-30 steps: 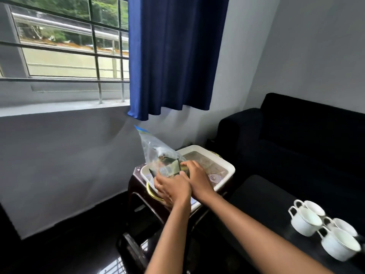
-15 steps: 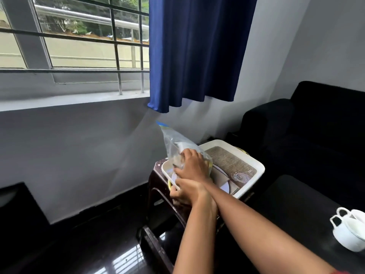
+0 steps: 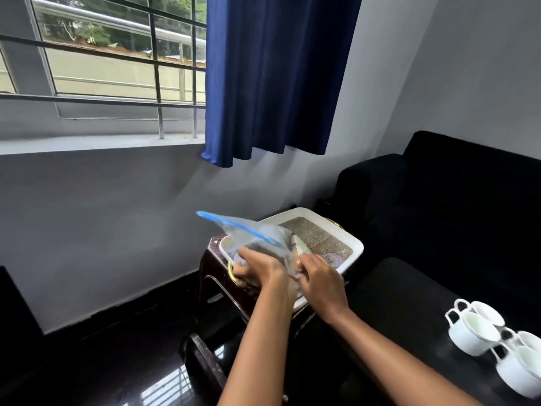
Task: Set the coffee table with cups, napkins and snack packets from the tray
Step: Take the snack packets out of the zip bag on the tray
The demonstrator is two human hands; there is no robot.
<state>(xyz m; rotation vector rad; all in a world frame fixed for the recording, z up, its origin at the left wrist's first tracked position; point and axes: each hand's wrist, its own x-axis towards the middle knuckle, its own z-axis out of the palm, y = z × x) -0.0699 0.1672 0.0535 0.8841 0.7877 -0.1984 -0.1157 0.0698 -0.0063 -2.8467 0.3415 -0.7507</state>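
A black sofa (image 3: 456,206) fills the right side of the room, under a grey wall, and a blue curtain (image 3: 275,77) hangs beside the barred window (image 3: 117,63). In front of the sofa stands a black coffee table (image 3: 404,303); near its right edge four white cups (image 3: 494,344) stand close together. To the left of this table a dark stool (image 3: 216,276) carries a white tray (image 3: 342,230) with a woven mat inside. Over the near end of the tray the person holds a clear zip bag (image 3: 260,238) with a blue seal strip, tilted and blurred. The left hand (image 3: 260,271) grasps the bag from the left, and the right hand (image 3: 319,276) pinches its right edge. What the bag contains I cannot tell.
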